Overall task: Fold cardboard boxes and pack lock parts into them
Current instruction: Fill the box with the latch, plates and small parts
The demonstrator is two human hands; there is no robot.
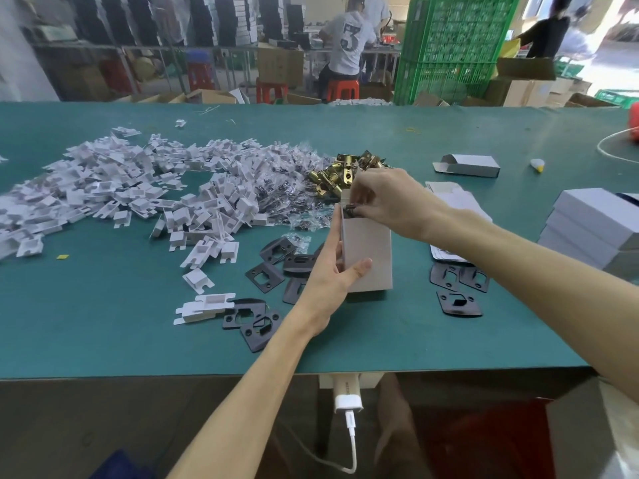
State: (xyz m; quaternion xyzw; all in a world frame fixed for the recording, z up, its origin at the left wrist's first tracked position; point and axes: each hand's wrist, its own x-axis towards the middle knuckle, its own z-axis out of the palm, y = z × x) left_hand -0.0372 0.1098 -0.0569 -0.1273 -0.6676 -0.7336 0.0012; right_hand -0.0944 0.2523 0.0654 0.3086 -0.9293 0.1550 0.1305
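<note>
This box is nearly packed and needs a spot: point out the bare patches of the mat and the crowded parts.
Bare: the near-left mat, between the white inserts pile and the table edge; the far strip beyond that pile; the gap between the folded box and the box stack. Crowded: the middle, black plates and brass latches around the held box.
</note>
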